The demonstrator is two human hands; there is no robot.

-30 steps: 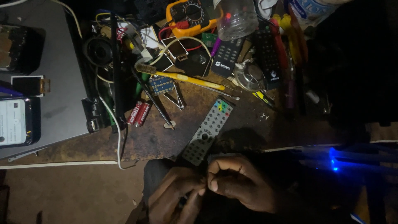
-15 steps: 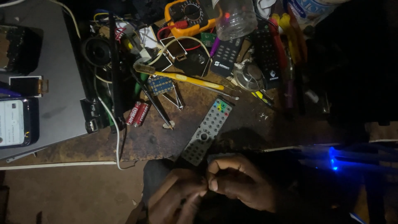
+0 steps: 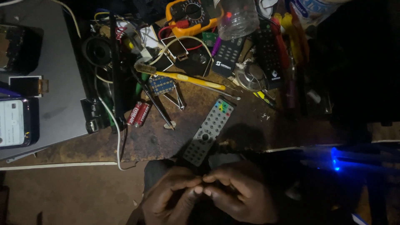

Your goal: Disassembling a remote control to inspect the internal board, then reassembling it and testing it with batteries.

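My left hand [image 3: 171,196] and my right hand [image 3: 239,193] meet fingertip to fingertip low in the view, just below the bench edge. They pinch something very small between them; it is too dark to tell what it is. Directly above them a grey remote control [image 3: 209,131] with coloured buttons lies slantwise on the worn brown bench [image 3: 158,141], apart from both hands.
A yellow toothbrush [image 3: 183,77], two red batteries [image 3: 138,113], tweezers [image 3: 178,99], a small blue circuit board [image 3: 161,84], black remotes [image 3: 228,54], a yellow multimeter [image 3: 189,14] and a clear bottle [image 3: 238,17] crowd the bench. Phones [image 3: 16,123] lie on a grey board at left. A blue light [image 3: 334,160] glows at right.
My hands have stayed together at the same spot, with only slight finger movement. Nothing on the bench has moved.
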